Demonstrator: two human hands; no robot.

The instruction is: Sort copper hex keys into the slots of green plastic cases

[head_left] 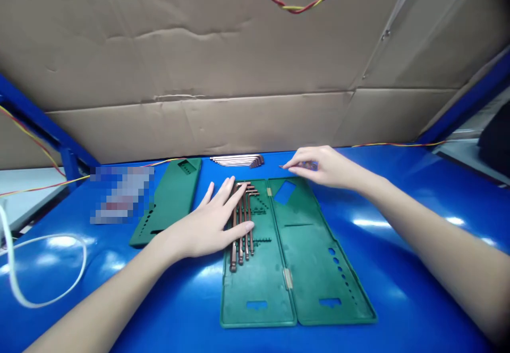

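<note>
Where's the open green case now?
Head view: the open green case lies just right of centre on the blue table, the left hand across its left edge.

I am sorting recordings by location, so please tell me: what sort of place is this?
Probably a workshop or factory workbench: a glossy blue work surface, a cardboard backing behind it, and an open green hex key case with copper-coloured hex keys.

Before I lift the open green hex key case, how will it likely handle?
The hex key case may fold at its tan hinges if lifted by one side. The half holding bronze hex keys probably feels heavier. It could slide easily on the glossy blue tabletop.
</note>
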